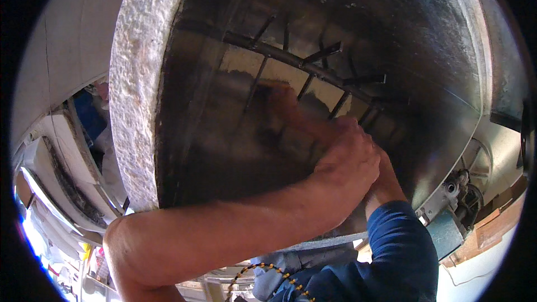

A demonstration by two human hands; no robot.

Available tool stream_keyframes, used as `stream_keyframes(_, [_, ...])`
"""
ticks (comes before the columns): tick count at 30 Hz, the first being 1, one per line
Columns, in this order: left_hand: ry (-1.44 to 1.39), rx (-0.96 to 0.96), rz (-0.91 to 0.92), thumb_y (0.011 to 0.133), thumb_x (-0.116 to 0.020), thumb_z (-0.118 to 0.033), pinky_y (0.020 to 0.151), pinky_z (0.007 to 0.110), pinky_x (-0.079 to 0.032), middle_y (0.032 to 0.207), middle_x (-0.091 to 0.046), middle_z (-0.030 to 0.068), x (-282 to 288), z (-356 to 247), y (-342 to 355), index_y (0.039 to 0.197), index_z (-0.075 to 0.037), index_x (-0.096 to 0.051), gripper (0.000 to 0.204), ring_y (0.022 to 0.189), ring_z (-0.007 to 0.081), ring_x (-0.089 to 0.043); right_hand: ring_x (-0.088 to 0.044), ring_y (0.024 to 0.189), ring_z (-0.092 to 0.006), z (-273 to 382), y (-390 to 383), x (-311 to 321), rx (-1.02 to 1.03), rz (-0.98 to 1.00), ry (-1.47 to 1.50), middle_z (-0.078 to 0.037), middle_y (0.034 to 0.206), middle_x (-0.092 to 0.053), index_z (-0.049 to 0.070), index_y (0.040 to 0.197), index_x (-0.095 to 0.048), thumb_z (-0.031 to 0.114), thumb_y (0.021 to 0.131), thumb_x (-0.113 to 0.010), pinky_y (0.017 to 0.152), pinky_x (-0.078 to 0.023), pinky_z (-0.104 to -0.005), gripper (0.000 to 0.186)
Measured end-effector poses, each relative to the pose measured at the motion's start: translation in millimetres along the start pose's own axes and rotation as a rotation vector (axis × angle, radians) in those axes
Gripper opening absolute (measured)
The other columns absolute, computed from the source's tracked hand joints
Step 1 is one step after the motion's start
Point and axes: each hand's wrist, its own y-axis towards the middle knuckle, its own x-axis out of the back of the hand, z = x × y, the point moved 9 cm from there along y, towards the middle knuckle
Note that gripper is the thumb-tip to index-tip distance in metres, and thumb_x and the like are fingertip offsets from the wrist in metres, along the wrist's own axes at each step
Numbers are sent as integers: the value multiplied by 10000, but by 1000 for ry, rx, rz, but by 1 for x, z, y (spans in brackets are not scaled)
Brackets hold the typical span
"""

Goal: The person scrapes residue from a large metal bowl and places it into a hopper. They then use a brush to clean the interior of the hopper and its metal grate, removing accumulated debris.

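Inside a dark metal tub (190, 179), my right hand (285, 103) reaches deep toward the back wall. Its fingers are blurred and shaded, curled by a dark thing with an orange edge (277, 84), whose kind I cannot make out. My left hand (352, 148) is closed over my right forearm (386, 182), its bare arm crossing the front of the tub. Just above and beside my hands runs a dark bar (279, 55) with several rods sticking out. Behind it, the wall shows a pale patch (268, 69) with ragged dark edges.
The tub has a thick, rough whitish rim (134, 84) at the left and a thinner edge at the right. Pale curved panels (70, 173) stand at the far left. Machine parts with a wheel (464, 190) stand at the right. A yellow-black cord (263, 267) hangs by my body.
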Motion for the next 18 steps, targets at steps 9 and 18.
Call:
stream_keyframes(9, [120,55,-7,854,-667,-232,891,434,-450,979,-722,115,22,6,-8,1030,-32,-780,289,984,268,-683,-693,933,-466,-28,1,21,-132,87,228,-253,984,-708,0,1030,-637,128,951,-587,773,-528,-556,158])
stream_keyframes(18, [135,9,-252,911,-609,-235,970,450,-443,1101,-715,144,19,10,-15,1202,-27,-702,369,1067,266,-672,-693,891,-374,-84,152,-65,67,-669,727,-179,951,-694,41,1210,-610,141,989,-589,748,-534,-480,243])
